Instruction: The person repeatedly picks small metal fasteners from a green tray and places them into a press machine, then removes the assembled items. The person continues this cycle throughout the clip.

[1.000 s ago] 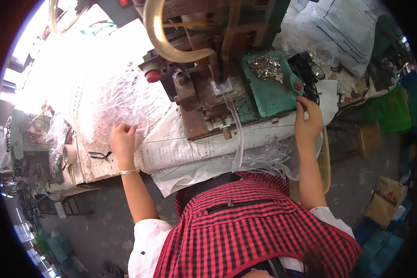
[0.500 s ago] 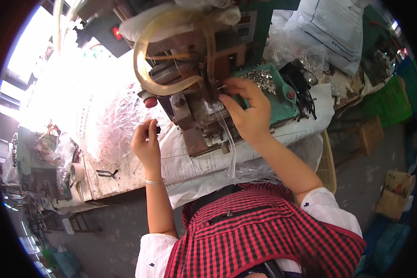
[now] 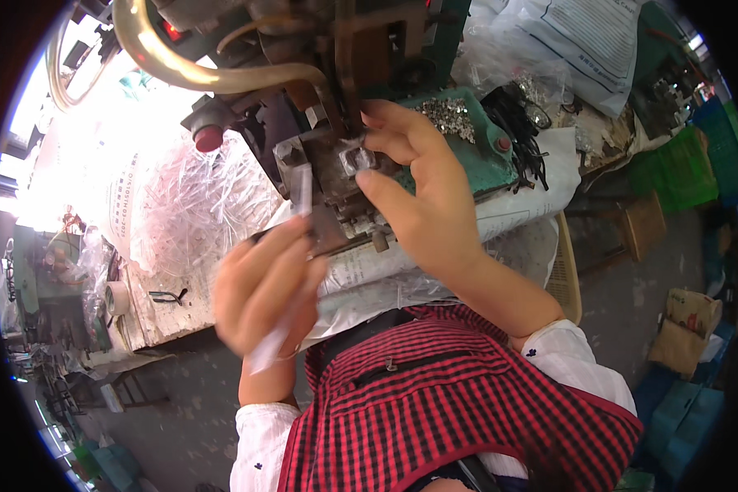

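My left hand [image 3: 266,287], smeared by motion, is closed on a clear plastic strip [image 3: 305,189]. The strip sticks out above the fingers and hangs out below the palm. A bit of something dark shows beside these fingers, too blurred to name. In front of the press machine [image 3: 328,164], my right hand [image 3: 422,180] has its thumb and fingers apart. A small clear piece [image 3: 357,159] lies on the metal block between its thumb and fingertips. The ends of some right fingers are partly hidden against the machine.
A heap of clear plastic strips [image 3: 197,205] lies left of the machine. To the right stand a green tray [image 3: 492,164] of small metal parts and a bundle of black cords [image 3: 517,131]. Small pliers [image 3: 169,296] and a tape roll [image 3: 117,298] lie at the left table edge.
My left hand has come right and nearer, and now holds a clear strip. The strip that hung from the metal block is gone from there. The right thumb and fingers remain at the block.
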Tool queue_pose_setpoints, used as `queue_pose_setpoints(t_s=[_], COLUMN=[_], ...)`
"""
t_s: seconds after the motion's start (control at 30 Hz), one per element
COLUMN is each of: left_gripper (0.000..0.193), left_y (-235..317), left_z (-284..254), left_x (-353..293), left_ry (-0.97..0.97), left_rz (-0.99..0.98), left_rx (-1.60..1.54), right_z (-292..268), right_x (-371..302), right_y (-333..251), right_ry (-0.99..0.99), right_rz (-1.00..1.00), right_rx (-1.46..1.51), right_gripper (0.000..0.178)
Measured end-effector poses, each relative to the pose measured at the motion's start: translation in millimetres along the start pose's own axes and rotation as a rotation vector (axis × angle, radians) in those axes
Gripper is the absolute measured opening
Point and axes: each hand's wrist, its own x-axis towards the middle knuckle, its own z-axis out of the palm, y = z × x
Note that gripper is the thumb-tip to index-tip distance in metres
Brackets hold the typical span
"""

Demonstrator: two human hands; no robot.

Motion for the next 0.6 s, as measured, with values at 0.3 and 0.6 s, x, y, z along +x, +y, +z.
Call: queue_pose_setpoints(t_s=[0.3,0.6], left_gripper=[0.029,0.032], left_y=[-11.4,-9.9], left_z=[68.5,67.0], left_x=[-7.6,-14.1], left_ry=[-0.074,-0.093], left_rz=[0.238,0.199], left_rx=[-0.013,-0.019], right_z=[-146.9,-141.7], right_x=[29.0,16.2], right_y=[136.1,132.3], right_ry=[0.414,0.023], right_rz=[-0.056,-0.204], right_rx=[-0.475,-1.272], right_gripper=[0.044,0.043])
